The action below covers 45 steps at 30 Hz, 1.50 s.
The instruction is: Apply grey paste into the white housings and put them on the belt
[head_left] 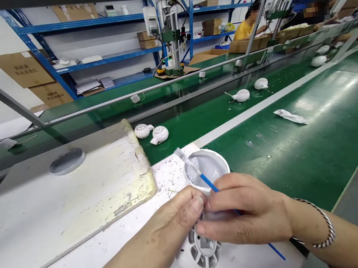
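Observation:
My left hand point(179, 214) is closed at the top of a round white plastic housing with a ring of vent slots point(202, 257). My right hand point(247, 212) grips a thin blue-handled brush point(208, 182), its pale bristles pointing up and away from me. The right fingertips also meet the left ones over the housing; what they pinch there is hidden. Just beyond both hands stands a white tub point(224, 163) of grey paste, with the brush head crossing above its left side. White paper point(116, 263) covers the work surface below.
A white board point(85, 197) with a worn, taped edge and a grey-coated round lid point(67, 161) lies left. Similar white housings point(160, 134) sit on the green conveyor point(184, 120). A white packet point(290, 117) lies right. A co-worker in yellow point(243, 30) is farther back.

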Tool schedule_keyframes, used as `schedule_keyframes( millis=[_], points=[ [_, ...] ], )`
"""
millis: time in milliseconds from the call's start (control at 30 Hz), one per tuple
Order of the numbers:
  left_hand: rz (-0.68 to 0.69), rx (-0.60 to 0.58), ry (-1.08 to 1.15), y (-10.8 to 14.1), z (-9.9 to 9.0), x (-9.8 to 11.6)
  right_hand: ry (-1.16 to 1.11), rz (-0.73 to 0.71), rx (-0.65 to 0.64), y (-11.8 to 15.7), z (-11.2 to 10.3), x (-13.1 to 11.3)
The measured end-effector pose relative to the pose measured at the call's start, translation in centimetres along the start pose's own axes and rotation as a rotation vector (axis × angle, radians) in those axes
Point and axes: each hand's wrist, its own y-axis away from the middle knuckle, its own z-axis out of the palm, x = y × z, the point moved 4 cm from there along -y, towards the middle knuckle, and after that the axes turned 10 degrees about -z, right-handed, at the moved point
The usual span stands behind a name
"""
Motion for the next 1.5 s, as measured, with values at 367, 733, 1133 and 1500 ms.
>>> schedule_keyframes(
  millis=[367, 733, 1133, 1500],
  points=[
    [-0.005, 0.111, 0.219, -0.8, -0.6, -1.1, 0.216, 0.081, -0.011, 1.1, -0.4, 0.5],
    [0.115, 0.237, 0.238, -0.6, -0.6, -0.9, 0.280, 0.093, -0.060, 1.2, 0.3, -0.9],
    [0.198, 0.247, 0.353, -1.2, -1.6, -1.6, 0.356, 0.138, -0.142, 1.2, 1.0, -1.4],
    [0.259, 0.348, 0.222, -1.1, -1.7, -2.2, 0.318, 0.123, -0.098, 1.3, 1.2, -0.9]
  ],
)
